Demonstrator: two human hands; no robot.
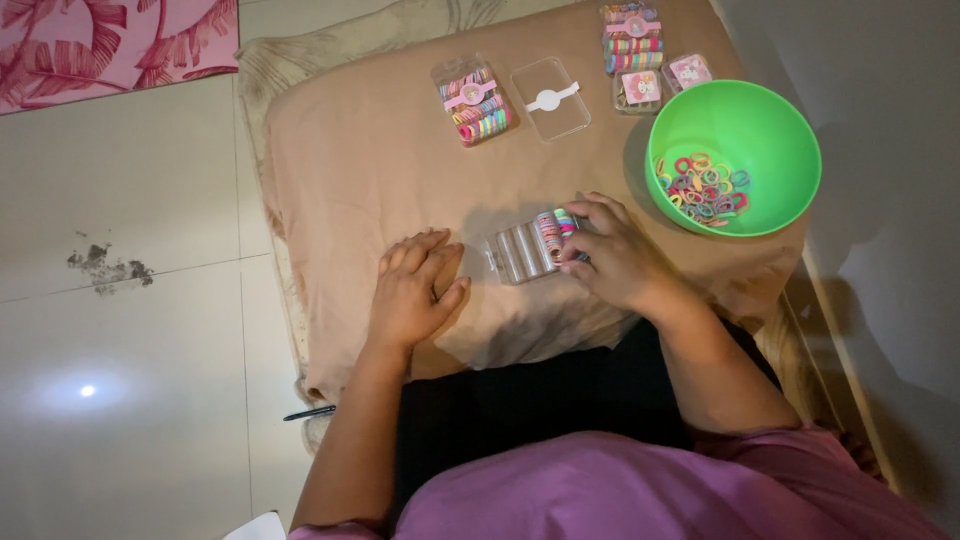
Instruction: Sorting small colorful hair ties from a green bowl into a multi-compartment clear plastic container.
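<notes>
- Nearest the camera: a purple garment and dark lap, with both bare forearms reaching forward over a tan cloth [360, 170] spread as a work surface; the cloth gives small items a soft, plain ground on which they show up and do not roll.
- Left hand [412, 290]: lies flat, palm down, fingers together on the cloth just left of the clear tray; it grips nothing; it appears placed to steady the cloth.
- Right hand [615, 255]: fingers curled narrowly over the right end of the clear compartment tray [528, 248], fingertips pressing on the stack of coloured hair bands [553, 228] seated in one slot; the remaining slots look unfilled; whether a loose band is pinched between the fingers cannot be told.
- Just right and beyond: a green bowl [770, 120] holding loose coloured elastic bands [705, 187], set within easy reach of the right hand.
- Farther off: a filled clear box [475, 103] and an empty clear lid [551, 98] side by side; more packed boxes [634, 50] at the cloth's far edge, kept apart from the working area.
- Periphery: pale floor tiles [130, 330] with a dark stain; a pink patterned mat [110, 40] at top left.
</notes>
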